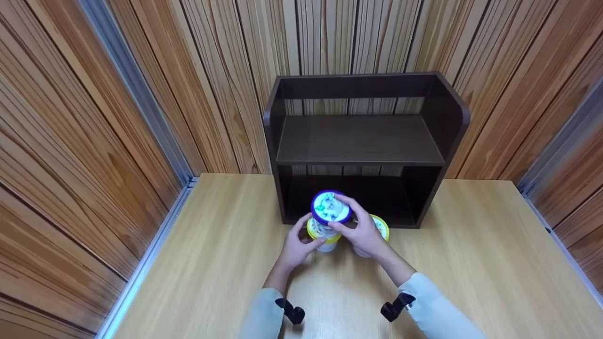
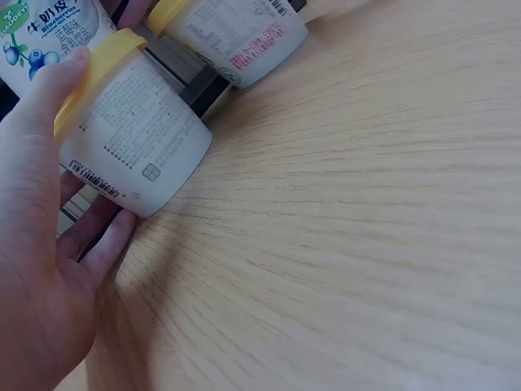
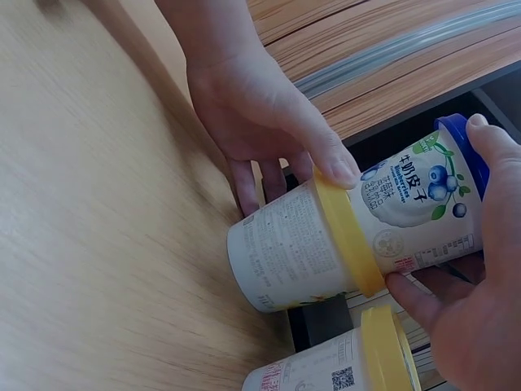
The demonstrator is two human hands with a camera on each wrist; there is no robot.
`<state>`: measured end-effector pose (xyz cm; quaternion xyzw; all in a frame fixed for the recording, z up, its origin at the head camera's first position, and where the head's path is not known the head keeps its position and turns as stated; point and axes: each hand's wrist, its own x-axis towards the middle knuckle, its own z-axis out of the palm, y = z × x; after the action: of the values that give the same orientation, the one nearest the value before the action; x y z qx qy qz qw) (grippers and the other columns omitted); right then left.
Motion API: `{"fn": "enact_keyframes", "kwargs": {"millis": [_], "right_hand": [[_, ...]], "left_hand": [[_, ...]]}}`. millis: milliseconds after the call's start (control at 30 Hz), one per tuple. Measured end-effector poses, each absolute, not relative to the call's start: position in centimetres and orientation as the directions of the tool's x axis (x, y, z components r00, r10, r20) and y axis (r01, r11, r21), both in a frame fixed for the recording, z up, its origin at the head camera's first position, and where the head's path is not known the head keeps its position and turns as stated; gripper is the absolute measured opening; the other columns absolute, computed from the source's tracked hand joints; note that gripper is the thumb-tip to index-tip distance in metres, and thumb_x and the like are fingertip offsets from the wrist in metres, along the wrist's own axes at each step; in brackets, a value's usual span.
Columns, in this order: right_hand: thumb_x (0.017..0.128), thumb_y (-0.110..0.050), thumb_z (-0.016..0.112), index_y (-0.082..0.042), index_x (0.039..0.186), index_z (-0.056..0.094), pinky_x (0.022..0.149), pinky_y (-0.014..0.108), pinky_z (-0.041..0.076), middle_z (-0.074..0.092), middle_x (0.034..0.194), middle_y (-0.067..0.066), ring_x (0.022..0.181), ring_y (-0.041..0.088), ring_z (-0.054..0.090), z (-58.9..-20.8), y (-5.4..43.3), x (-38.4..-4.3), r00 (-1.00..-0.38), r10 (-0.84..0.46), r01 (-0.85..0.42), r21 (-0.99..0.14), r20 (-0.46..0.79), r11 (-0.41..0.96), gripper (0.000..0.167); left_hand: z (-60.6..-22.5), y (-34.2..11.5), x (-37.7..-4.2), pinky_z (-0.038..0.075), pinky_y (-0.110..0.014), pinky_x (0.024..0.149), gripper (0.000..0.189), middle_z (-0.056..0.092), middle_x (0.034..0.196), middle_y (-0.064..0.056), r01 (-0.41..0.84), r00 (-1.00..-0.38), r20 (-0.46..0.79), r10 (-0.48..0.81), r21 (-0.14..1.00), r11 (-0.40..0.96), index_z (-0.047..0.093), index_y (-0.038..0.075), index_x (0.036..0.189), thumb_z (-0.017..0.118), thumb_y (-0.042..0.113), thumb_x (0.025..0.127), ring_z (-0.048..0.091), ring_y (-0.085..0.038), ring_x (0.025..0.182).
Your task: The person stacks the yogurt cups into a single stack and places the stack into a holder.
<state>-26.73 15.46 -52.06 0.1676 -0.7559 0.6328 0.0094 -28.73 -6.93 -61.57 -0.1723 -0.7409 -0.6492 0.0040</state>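
Observation:
My right hand (image 1: 366,235) holds a white yogurt cup with a blue lid (image 1: 331,207) and printed blueberries. That cup sits on top of a second white cup with a yellow lid (image 2: 142,134), base to lid, as the right wrist view shows. Around the lower cup curls my left hand (image 1: 296,248), its thumb at the lid's rim and other fingers on the far side. Another yellow-lidded cup (image 3: 334,362) stands on the table just right of the stack, partly hidden behind my right hand in the head view.
A dark brown two-tier shelf (image 1: 360,139) stands at the back of the wooden table (image 1: 226,263), directly behind the cups. Wood-grain panels (image 1: 226,84) rise behind the table and at both sides, with metal strips (image 1: 141,263) along the side edges.

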Motion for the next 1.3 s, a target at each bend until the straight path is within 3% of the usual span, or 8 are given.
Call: {"fn": "enact_keyframes", "kwargs": {"millis": [200, 467, 733, 967, 1067, 1300], "right_hand": [[0.103, -0.002, 0.079, -0.007, 0.168, 0.049, 0.120, 0.026, 0.051, 0.047, 0.168, 0.024, 0.151, 0.038, 0.054, -52.0, 15.2, -26.7, -0.949, -0.250, -0.222, -0.970, 0.191, 0.099, 0.071], [0.100, -0.007, 0.084, -0.011, 0.163, 0.058, 0.113, 0.022, 0.050, 0.052, 0.148, 0.019, 0.140, 0.030, 0.054, -52.0, 15.0, -26.8, -0.963, -0.193, -0.223, -0.959, 0.189, 0.175, 0.068], [0.101, -0.006, 0.083, -0.010, 0.164, 0.057, 0.117, 0.029, 0.052, 0.056, 0.153, 0.022, 0.142, 0.033, 0.058, -51.9, 14.8, -26.8, -0.961, -0.200, -0.222, -0.962, 0.189, 0.157, 0.068], [0.101, -0.001, 0.081, -0.007, 0.167, 0.050, 0.117, 0.030, 0.055, 0.049, 0.165, 0.025, 0.148, 0.037, 0.056, -51.8, 14.7, -26.8, -0.957, -0.237, -0.186, -0.981, 0.166, 0.062, 0.074], [0.100, 0.000, 0.082, -0.005, 0.170, 0.044, 0.117, 0.032, 0.056, 0.046, 0.169, 0.027, 0.148, 0.038, 0.057, -51.8, 14.9, -26.8, -0.953, -0.254, -0.181, -0.983, 0.166, 0.037, 0.079], [0.097, -0.004, 0.087, -0.005, 0.168, 0.048, 0.118, 0.049, 0.059, 0.055, 0.166, 0.026, 0.141, 0.042, 0.065, -51.6, 16.1, -26.8, -0.941, -0.216, -0.305, -0.929, 0.261, 0.208, 0.081]], "left_hand": [[-61.8, -7.0, -28.7, 0.064, -0.046, 0.114, 0.081, 0.067, 0.151, -0.025, 0.290, -0.934, 0.261, 0.244, 0.953, 0.089, 0.048, 0.006, 0.168, 0.087, 0.027, 0.101, 0.071, -0.035, 0.136], [-62.7, -7.0, -29.0, 0.067, -0.040, 0.106, 0.080, 0.071, 0.147, -0.022, 0.353, -0.914, 0.329, 0.235, 0.933, 0.064, 0.051, 0.010, 0.166, 0.088, 0.034, 0.100, 0.074, -0.027, 0.130], [-64.7, -7.0, -30.3, 0.065, -0.033, 0.105, 0.081, 0.072, 0.148, -0.012, 0.306, -0.932, 0.290, 0.216, 0.951, 0.041, 0.054, 0.020, 0.165, 0.092, 0.041, 0.096, 0.072, -0.018, 0.131], [-62.1, -6.8, -28.9, 0.065, -0.045, 0.109, 0.079, 0.069, 0.149, -0.025, 0.300, -0.934, 0.276, 0.225, 0.951, 0.077, 0.050, 0.005, 0.165, 0.089, 0.028, 0.100, 0.071, -0.034, 0.134], [-61.7, -6.8, -28.5, 0.065, -0.045, 0.109, 0.078, 0.069, 0.148, -0.025, 0.306, -0.934, 0.280, 0.221, 0.948, 0.089, 0.051, 0.006, 0.164, 0.089, 0.028, 0.100, 0.072, -0.033, 0.133], [-63.7, -7.1, -29.6, 0.066, -0.043, 0.108, 0.080, 0.071, 0.145, -0.020, 0.336, -0.923, 0.316, 0.220, 0.940, 0.062, 0.053, 0.012, 0.164, 0.091, 0.036, 0.098, 0.072, -0.028, 0.131]]}}
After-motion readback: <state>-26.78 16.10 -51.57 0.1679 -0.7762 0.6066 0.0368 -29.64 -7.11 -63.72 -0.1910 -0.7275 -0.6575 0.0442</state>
